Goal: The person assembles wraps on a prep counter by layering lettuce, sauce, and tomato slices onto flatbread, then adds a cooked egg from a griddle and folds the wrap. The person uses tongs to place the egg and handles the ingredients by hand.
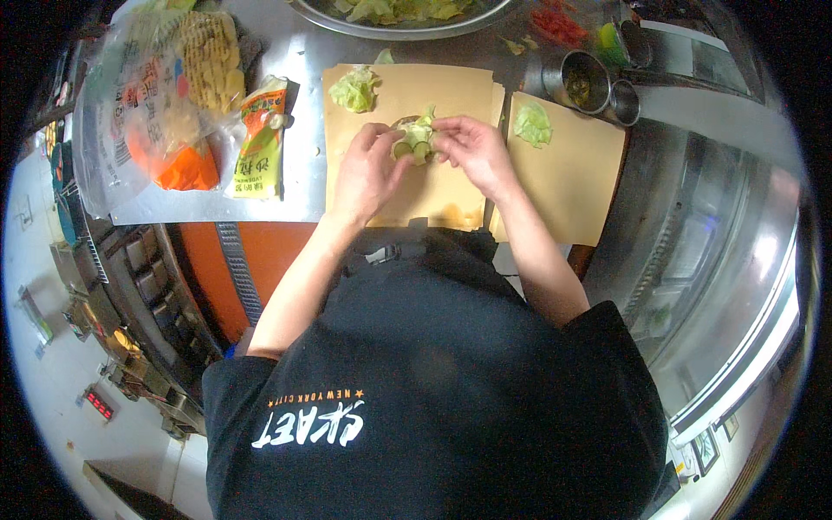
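Note:
On brown paper (438, 195) sits a small stack of pale green lettuce (425, 126) topped with round pickle slices (402, 149). A dark brown edge shows behind it; what lies underneath is hidden. My left hand (368, 172) curls round the stack's left side, thumb and fingertips against the pickles and lettuce. From the right, my right hand (472, 152) has its fingertips bunched at the lettuce edge. A loose lettuce piece (354, 90) lies on the same paper, farther back and left. Another lettuce leaf (532, 124) rests on a second brown paper (568, 186) to the right.
At the left are a clear plastic bag (113, 113) of yellowish patties and a green-orange sauce pouch (263, 143). A metal bowl (407, 33) of lettuce stands at the back. Metal cups (579, 82) stand back right, near red shreds (557, 24).

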